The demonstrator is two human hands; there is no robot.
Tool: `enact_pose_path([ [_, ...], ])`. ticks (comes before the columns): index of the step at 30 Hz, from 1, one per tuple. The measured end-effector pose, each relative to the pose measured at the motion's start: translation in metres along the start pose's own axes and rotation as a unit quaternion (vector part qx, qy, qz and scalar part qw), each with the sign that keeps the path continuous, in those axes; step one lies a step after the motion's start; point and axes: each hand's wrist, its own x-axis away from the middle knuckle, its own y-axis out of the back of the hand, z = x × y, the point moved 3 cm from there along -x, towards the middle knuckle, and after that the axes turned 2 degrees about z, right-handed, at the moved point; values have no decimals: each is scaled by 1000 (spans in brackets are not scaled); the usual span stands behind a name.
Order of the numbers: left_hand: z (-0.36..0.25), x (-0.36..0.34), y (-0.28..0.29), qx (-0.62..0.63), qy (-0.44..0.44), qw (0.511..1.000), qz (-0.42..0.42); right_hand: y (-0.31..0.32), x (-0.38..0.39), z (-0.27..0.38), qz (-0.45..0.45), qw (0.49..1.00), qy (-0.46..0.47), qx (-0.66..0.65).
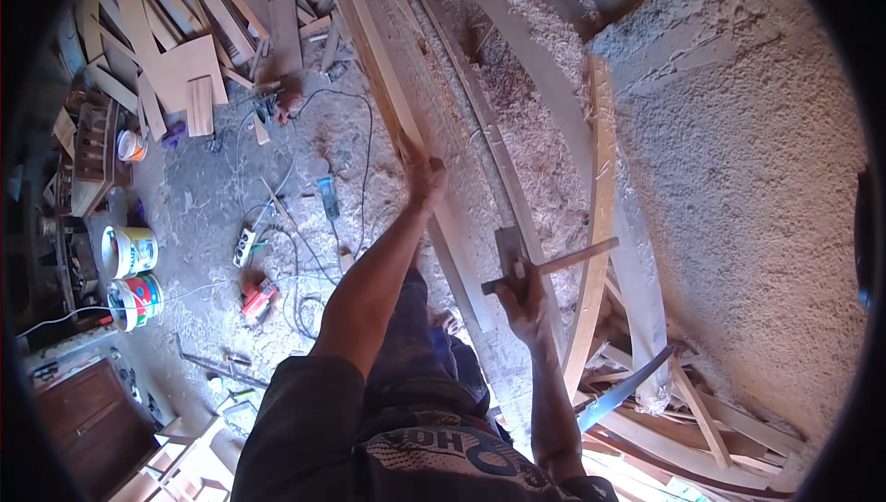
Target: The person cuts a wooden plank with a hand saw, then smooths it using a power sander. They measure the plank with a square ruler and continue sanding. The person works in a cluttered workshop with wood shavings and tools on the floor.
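My left hand (pixel 425 179) is closed around a long, straight wooden batten (pixel 461 267), which lies lengthwise on a dusty plank bench (pixel 466 165). Lower down and to the right, my right hand (pixel 524 304) grips what looks like a wooden marking gauge (pixel 577 256), a flat block with a long stick crossing it. The gauge is over the bench, right of the batten's near end and apart from it. My fingers partly cover where block and stick meet.
A pale upright board (pixel 592 207) and a handsaw (pixel 628 387) stand right of the bench, before a rough wall (pixel 757 179). Left on the floor are buckets (pixel 129 253), a power strip (pixel 245 246), a red tool (pixel 259 297), cables and piled offcuts (pixel 185 68).
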Motion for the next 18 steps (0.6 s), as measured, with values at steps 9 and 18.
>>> enact_pose_path([
  [9, 14, -10, -6, -49, -22, 998, -29, -43, 9, -48, 76, 996, 42, 17],
  [18, 15, 5, -8, -50, -28, 997, -47, -41, 31, -53, 81, 997, -19, 5],
])
